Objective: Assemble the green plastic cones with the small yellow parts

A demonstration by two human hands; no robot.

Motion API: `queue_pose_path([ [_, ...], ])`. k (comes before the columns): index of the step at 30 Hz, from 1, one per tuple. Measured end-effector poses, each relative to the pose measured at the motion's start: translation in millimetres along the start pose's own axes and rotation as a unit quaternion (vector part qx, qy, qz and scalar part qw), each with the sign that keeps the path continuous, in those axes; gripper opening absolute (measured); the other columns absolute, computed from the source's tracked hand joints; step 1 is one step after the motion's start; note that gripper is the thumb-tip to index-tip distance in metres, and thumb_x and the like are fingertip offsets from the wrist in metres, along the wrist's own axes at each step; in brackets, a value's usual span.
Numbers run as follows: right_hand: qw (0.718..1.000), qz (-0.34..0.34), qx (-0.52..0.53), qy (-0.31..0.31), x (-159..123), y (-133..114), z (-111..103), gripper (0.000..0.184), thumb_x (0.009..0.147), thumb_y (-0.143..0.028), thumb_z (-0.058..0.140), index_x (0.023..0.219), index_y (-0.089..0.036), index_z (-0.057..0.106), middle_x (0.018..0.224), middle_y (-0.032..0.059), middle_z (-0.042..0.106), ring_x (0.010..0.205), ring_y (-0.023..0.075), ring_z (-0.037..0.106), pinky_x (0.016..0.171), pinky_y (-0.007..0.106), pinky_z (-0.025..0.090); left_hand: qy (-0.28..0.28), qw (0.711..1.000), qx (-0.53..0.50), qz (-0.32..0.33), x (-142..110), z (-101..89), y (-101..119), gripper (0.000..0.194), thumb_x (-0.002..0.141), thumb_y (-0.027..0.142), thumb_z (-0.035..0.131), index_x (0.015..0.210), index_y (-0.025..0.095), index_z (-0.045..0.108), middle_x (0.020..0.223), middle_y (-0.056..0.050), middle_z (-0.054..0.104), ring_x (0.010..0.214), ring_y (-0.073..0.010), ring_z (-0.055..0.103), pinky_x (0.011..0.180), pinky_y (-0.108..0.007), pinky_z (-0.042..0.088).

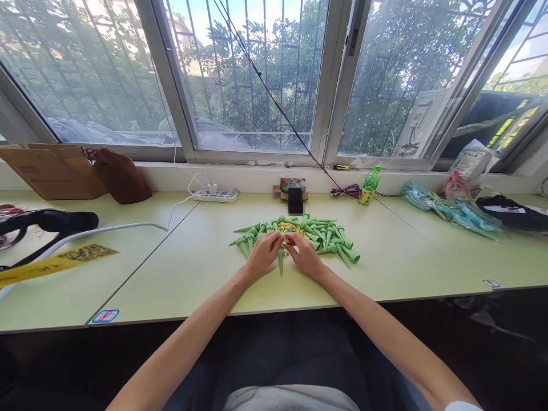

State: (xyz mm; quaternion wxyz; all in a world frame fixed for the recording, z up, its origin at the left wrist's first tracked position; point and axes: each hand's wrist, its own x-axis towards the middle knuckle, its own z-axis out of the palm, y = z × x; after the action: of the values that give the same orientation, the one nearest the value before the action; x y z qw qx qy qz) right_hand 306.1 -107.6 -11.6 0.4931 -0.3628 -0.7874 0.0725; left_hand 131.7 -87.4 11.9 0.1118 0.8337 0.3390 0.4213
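Both hands meet over the near side of a heap of green plastic cone spikes (343, 251) with collared wide ends. My left hand (262, 252) is closed, its thumb and fingers pinching the upper end of one green spike (281, 266) that points toward me. Close beside it, my right hand (305, 254) is pinched at the fingertips around a small yellow piece, mostly hidden by the fingers. Small yellow pieces (299, 227) lie in the middle of the heap, just beyond my hands, with green spikes to the left and right of them.
Behind the heap stand a small cardboard box (283, 195) and a blurred dark object (295, 201). Along the window lie a power strip (216, 196), a green bottle (370, 185) and plastic bags (454, 211). A white lamp arm (128, 226) crosses the left side.
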Motion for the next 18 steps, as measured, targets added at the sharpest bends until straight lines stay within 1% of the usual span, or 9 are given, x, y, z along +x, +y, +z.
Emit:
queue_pose_path([
  [4,0.999,0.030,0.015,0.033,-5.0,-5.4,1.1,0.018,0.100,-0.026,0.046,0.112,-0.020,0.059,0.100,0.0096,0.067,0.090,0.0215,0.065,0.082,0.034,0.053,-0.011,1.000,0.005,-0.005,-0.8,1.8,-1.8,0.026,0.100,0.029,0.042,0.078,0.020,0.052,0.078,-0.002,0.057,0.070,-0.0149,0.050,0.066,-0.028,0.038],
  [7,0.998,0.048,0.023,0.035,-5.9,-5.7,1.7,0.017,0.100,-0.026,0.046,0.107,-0.021,0.060,0.095,0.0080,0.068,0.082,0.0200,0.066,0.079,0.033,0.053,-0.016,1.000,0.010,-0.007,-0.7,2.4,-2.7,0.026,0.100,0.029,0.042,0.079,0.019,0.053,0.079,-0.002,0.058,0.070,-0.0149,0.051,0.066,-0.029,0.038],
  [9,0.997,0.060,0.026,0.034,-4.8,-3.6,2.0,0.016,0.100,-0.027,0.046,0.103,-0.020,0.061,0.088,0.0059,0.067,0.076,0.0193,0.065,0.076,0.032,0.052,-0.017,1.000,0.009,-0.008,-0.3,2.2,-2.7,0.025,0.100,0.030,0.043,0.080,0.019,0.055,0.079,-0.002,0.058,0.069,-0.0148,0.051,0.066,-0.028,0.038],
  [12,0.997,0.073,0.017,0.035,-2.1,0.8,1.6,0.018,0.101,-0.030,0.047,0.098,-0.020,0.061,0.079,0.0040,0.065,0.071,0.0188,0.063,0.074,0.031,0.051,-0.016,1.000,0.008,-0.012,0.4,1.8,-2.2,0.025,0.099,0.030,0.044,0.082,0.019,0.058,0.081,-0.003,0.059,0.068,-0.0144,0.051,0.065,-0.028,0.040],
  [18,0.994,0.081,0.002,0.068,1.7,5.5,-3.2,0.027,0.102,-0.034,0.043,0.092,-0.019,0.062,0.077,0.0042,0.065,0.070,0.0183,0.060,0.071,0.030,0.047,-0.012,0.999,0.021,-0.040,0.6,1.1,-0.8,0.018,0.094,0.029,0.052,0.088,0.018,0.065,0.084,-0.003,0.062,0.061,-0.0120,0.049,0.064,-0.029,0.041],
])
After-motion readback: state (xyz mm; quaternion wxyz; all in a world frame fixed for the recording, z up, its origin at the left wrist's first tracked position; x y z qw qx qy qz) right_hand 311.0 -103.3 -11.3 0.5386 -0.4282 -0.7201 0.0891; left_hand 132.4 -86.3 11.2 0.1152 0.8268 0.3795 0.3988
